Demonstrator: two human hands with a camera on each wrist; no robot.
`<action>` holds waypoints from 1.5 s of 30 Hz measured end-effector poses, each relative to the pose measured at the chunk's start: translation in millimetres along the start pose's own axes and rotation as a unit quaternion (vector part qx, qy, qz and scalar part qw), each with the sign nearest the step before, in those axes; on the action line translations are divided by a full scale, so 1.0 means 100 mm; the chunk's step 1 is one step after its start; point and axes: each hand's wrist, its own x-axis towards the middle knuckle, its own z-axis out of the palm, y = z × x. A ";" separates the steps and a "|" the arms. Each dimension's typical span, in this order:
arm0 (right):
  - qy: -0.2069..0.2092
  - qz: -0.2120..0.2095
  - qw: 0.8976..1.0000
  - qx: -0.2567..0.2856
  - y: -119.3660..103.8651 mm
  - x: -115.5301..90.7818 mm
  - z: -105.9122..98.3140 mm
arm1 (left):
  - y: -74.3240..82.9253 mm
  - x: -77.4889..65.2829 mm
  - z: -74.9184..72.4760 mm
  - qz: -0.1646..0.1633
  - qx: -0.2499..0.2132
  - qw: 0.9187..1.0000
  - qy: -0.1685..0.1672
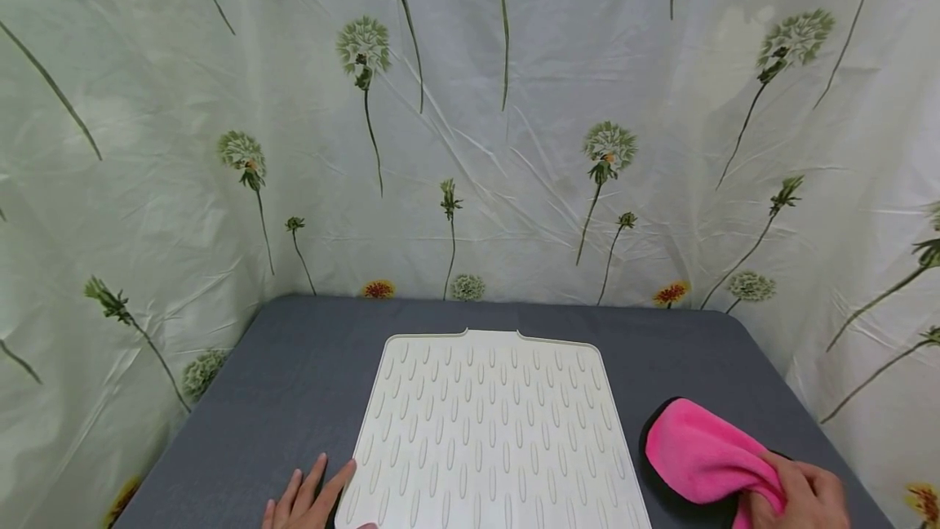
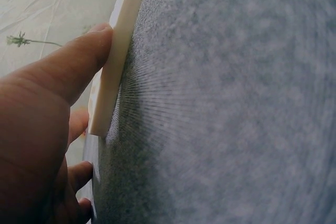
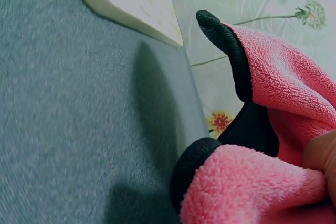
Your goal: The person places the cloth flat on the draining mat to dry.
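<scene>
A white drainer tray (image 1: 485,423) with rows of raised oval ridges lies flat on the grey table, its notched lip at the far side. At its near left corner, my left hand (image 1: 304,500) has its fingers spread on the table, the index fingertip right at the tray's edge. The left wrist view shows the thumb (image 2: 86,59) against the tray's side (image 2: 118,61). My right hand (image 1: 804,496) grips a bunched pink fleecy cloth (image 1: 701,451) with black trim, right of the tray. In the right wrist view the cloth (image 3: 289,77) hangs above the tabletop, over its shadow.
The grey table (image 1: 308,374) extends on both sides of the tray and behind it. A white curtain (image 1: 470,129) printed with dandelions hangs close around the table's back and sides.
</scene>
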 end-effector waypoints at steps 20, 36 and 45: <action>-0.027 -0.039 0.999 0.005 -0.29 0.01 -0.10 | 0.01 -0.01 -0.04 0.003 -0.010 1.000 -0.010; -0.069 -0.078 0.993 0.053 -0.59 -0.04 -0.13 | -0.01 -0.03 0.00 0.019 -0.010 1.000 0.016; -0.113 -0.093 0.986 0.075 -0.77 -0.06 -0.14 | -0.01 -0.01 -0.02 0.007 -0.009 1.000 -0.005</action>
